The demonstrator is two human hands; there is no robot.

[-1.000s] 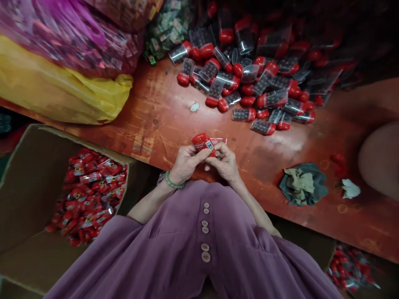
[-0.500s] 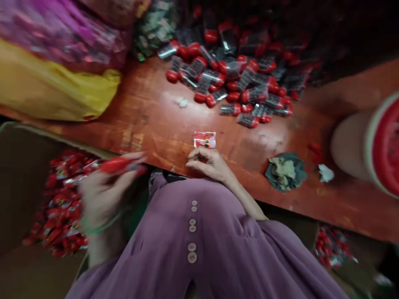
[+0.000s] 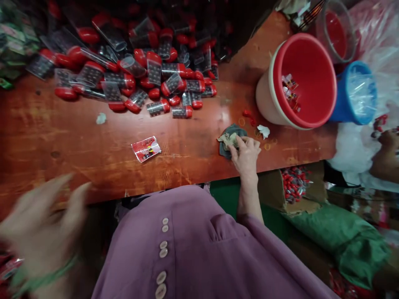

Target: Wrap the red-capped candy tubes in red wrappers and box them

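Observation:
My left hand is at the lower left, smeared by motion. Its fingers are apart and nothing shows in them. My right hand rests its thumb and bent fingertips on a crumpled beige cloth, which lies in a dark grey dish or wrap on the table. A flat red printed packet lies between the two hands, touched by neither. Beyond it, a large heap of small clear containers with red ends spreads over the back of the wooden table.
At the right stand a red-lined bucket with small packets inside and a blue bucket. White scraps and rubber bands lie near my right hand. Below the table edge are a cardboard box of red pieces and a green sack.
The view has swung right. My left hand held a blurred red item over the box of red packets and now shows none. My right hand has moved from beside the flat packet onto the cloth.

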